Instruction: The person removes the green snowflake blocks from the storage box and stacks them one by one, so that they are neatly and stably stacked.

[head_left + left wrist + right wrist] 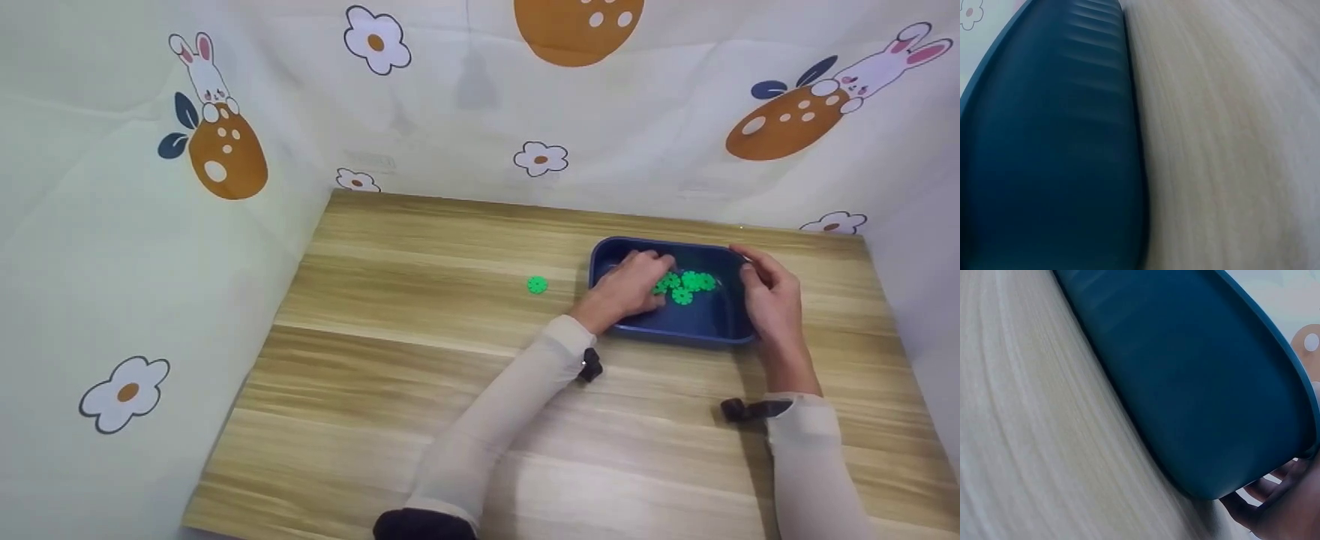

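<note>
A dark blue plastic basin [720, 330] stands on the wooden table, with several small green notched discs [682, 297] lying inside it. My left hand [634, 285] reaches over the near left rim into the basin, thumb and fingers parted beside the leftmost discs; its fingertips are partly hidden. On the right, my right hand [776, 300] holds the basin's end wall, thumb at the rim and fingers round the outside. The right wrist view shows those fingers [1264, 489] against the outer wall. In the left wrist view only the basin's outer side [1061, 146] and tabletop appear.
One more green disc [537, 285] lies alone on the wooden table [420, 300], left of the basin. Behind the table hangs a white cloth [450, 127] printed with rabbits, fruit and flowers; it also covers the left side.
</note>
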Tool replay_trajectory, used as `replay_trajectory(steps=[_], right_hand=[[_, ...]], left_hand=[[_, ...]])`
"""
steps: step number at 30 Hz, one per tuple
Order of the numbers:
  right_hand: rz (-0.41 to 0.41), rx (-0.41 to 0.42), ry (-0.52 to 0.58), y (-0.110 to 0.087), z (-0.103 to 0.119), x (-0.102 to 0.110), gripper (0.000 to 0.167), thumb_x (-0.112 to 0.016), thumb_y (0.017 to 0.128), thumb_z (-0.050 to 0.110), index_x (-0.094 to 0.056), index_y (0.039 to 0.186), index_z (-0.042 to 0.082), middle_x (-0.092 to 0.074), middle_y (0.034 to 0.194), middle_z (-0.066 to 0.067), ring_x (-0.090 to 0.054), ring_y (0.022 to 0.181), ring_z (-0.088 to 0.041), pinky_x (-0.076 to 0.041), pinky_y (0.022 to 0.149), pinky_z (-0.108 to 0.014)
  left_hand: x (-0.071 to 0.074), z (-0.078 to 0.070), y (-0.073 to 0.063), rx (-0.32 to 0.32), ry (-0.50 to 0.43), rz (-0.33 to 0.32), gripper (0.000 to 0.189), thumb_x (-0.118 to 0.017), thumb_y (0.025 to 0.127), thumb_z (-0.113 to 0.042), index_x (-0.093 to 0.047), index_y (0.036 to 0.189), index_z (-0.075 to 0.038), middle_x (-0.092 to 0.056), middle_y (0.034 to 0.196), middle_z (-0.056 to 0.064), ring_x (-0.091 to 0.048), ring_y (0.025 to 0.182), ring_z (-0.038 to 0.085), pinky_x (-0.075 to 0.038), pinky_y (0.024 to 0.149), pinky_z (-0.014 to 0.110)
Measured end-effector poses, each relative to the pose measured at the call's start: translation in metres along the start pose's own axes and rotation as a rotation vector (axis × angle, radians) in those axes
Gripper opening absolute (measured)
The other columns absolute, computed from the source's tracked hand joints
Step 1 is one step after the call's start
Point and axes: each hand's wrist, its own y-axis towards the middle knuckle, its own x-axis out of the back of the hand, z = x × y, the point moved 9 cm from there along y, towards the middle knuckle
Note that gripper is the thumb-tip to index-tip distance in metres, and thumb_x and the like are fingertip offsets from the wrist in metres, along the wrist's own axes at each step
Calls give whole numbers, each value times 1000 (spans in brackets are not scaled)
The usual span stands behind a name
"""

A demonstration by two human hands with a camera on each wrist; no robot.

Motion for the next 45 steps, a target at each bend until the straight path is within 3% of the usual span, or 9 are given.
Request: replay_trajectory(steps=[12, 24, 32, 36, 39, 45], right_hand=[[8, -5, 4, 1, -3, 0, 40, -52, 111, 21, -69, 147, 23, -69, 126, 14, -50, 110, -6, -38, 87, -17], [26, -32, -15, 0, -5, 0, 41, -50, 113, 22, -67, 150, 25, -66, 142, 10, -49, 117, -6, -38, 92, -16], [25, -31, 41, 0, -4, 0, 40, -52, 112, 18, -69, 148, 22, -68, 125, 13, -49, 108, -6, -38, 87, -17], [1, 24, 15, 1, -1, 1, 40, -52, 111, 16, -70, 146, 18, -70, 115, 14, -50, 101, -7, -39, 83, -19], [-14, 53, -23, 2, 0, 1, 40, -52, 111, 16, -70, 146, 17, -71, 113, 13, -50, 98, -8, -39, 82, -20], [-8, 27, -17, 1, 1, 1, 40, -52, 111, 16, -69, 147, 16, -71, 117, 15, -51, 101, -6, -40, 84, -18]], left_hand=[[2, -3, 0, -64, -9, -44, 48, -79, 97, -27, -66, 141, -13, -68, 131, 6, -65, 119, 17, -55, 102, 26], [19, -12, -5, -154, -51, -147, 39, -74, 97, -26, -71, 134, -12, -67, 128, 6, -66, 114, 18, -54, 100, 24], [39, -14, -22, -224, -133, -260, 33, -73, 99, -25, -75, 129, -12, -72, 127, 3, -66, 116, 17, -53, 100, 21], [45, -10, -35, -244, -152, -308, 31, -73, 99, -24, -76, 127, -12, -73, 127, 2, -66, 117, 15, -52, 101, 19], [51, -6, -46, -265, -157, -355, 30, -73, 99, -23, -77, 126, -12, -73, 125, 2, -67, 118, 16, -51, 103, 19], [56, 4, -65, -272, -167, -426, 28, -73, 99, -21, -77, 125, -13, -73, 124, 2, -66, 117, 16, -52, 102, 18]])
